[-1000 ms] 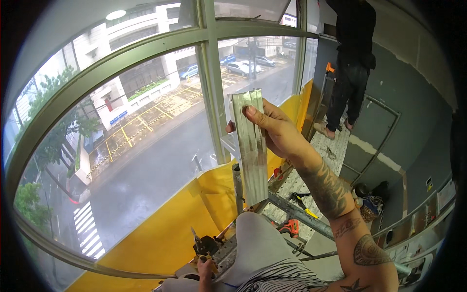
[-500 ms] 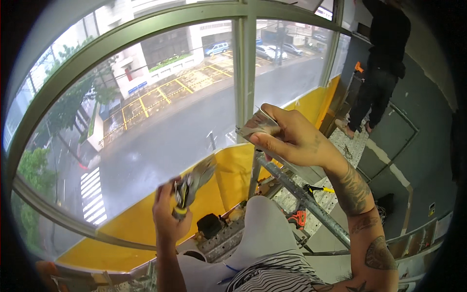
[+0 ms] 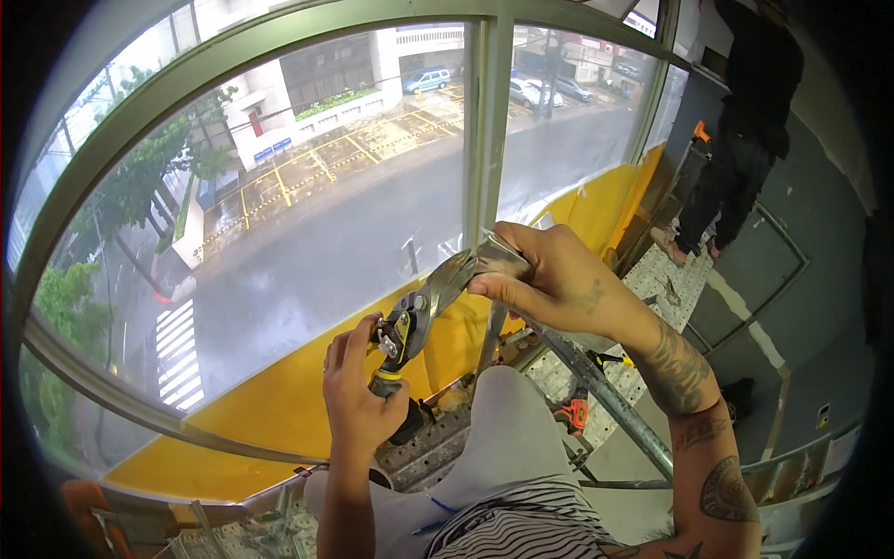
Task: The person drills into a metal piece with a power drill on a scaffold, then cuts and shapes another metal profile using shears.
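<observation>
My left hand (image 3: 358,396) grips the black and yellow handles of a pair of metal snips (image 3: 414,321), blades pointing up and to the right. My right hand (image 3: 549,279) holds a strip of grey sheet metal (image 3: 498,253) at chest height. The blades of the snips meet the strip's left end, just in front of my right fingers. Most of the strip is hidden inside my right hand. Both hands are raised in front of a large window, above my knee.
A large window (image 3: 317,205) with a grey frame fills the view, a yellow sill (image 3: 270,410) below it. A perforated metal scaffold deck (image 3: 438,447) and a steel tube (image 3: 605,396) lie under me. Another person (image 3: 745,130) stands at the upper right.
My left hand rose from near the deck with the snips and brought their blades to the strip. My right hand lowered and tilted the strip toward them. The view turned left.
</observation>
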A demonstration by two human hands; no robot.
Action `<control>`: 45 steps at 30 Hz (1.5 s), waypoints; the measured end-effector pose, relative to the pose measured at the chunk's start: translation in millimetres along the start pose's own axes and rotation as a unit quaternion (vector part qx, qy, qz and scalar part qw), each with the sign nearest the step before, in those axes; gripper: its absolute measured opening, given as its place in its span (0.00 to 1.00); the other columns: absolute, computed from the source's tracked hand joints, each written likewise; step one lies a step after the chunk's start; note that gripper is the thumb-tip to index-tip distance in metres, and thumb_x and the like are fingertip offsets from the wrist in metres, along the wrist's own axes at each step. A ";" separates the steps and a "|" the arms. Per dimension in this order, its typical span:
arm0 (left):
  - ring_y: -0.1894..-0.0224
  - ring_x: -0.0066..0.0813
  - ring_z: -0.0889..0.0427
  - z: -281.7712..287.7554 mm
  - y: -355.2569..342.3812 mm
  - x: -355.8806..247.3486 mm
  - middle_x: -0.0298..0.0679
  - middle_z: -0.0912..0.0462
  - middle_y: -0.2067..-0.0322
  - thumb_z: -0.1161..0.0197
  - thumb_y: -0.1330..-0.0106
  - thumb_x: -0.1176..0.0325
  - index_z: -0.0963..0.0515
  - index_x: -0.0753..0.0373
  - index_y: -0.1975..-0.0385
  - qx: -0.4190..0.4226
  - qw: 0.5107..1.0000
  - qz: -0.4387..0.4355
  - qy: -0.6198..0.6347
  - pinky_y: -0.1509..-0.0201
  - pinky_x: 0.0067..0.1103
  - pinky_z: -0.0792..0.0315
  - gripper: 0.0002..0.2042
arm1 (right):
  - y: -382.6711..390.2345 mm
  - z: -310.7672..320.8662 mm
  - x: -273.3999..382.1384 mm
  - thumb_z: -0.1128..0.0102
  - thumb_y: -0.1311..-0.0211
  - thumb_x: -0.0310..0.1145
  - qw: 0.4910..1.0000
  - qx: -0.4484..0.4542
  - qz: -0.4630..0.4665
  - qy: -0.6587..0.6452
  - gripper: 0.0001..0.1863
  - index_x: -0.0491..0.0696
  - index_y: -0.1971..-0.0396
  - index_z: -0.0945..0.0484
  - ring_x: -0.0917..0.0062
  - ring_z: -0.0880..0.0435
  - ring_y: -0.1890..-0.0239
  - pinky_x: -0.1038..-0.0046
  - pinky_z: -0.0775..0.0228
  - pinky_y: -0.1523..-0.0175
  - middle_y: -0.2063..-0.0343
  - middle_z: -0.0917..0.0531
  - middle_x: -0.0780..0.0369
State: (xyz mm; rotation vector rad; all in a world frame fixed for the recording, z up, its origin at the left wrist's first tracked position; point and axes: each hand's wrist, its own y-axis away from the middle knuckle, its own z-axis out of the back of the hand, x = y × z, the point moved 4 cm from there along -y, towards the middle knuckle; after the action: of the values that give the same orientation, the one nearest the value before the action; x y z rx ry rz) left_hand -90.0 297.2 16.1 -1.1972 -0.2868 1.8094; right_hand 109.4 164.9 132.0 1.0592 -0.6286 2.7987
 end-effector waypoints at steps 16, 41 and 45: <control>0.50 0.50 0.22 -4.8 10.6 7.5 0.48 0.21 0.54 0.35 0.55 0.75 0.29 0.61 0.41 0.046 0.998 0.052 0.006 0.44 0.40 0.29 0.34 | -12.2 -13.9 -12.8 0.37 0.34 0.52 0.998 0.058 -0.022 -0.002 0.25 0.42 0.71 0.28 0.73 0.18 0.86 0.74 0.33 0.79 0.90 0.25 0.59; 0.53 0.51 0.18 -26.4 12.6 14.5 0.55 0.20 0.54 0.38 0.47 0.76 0.29 0.70 0.42 0.057 0.996 0.068 0.012 0.47 0.32 0.25 0.28 | -18.4 -29.0 -28.1 0.30 0.38 0.42 0.995 0.097 0.032 0.000 0.25 0.36 0.55 0.26 0.78 0.13 0.80 0.78 0.27 0.75 0.81 0.16 0.55; 0.49 0.51 0.19 -27.7 17.2 22.4 0.55 0.21 0.52 0.38 0.48 0.77 0.30 0.70 0.40 0.050 0.997 0.063 0.005 0.44 0.32 0.26 0.30 | -16.6 -30.0 -25.1 0.31 0.38 0.45 0.991 0.110 -0.080 -0.020 0.24 0.38 0.59 0.26 0.68 0.15 0.76 0.71 0.27 0.70 0.78 0.16 0.53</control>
State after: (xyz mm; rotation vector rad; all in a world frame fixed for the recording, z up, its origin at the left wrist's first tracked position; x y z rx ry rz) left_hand -79.3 297.7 -21.9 -1.1769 -0.1161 1.9018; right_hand 113.5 193.8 101.2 1.1468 -0.2296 2.7584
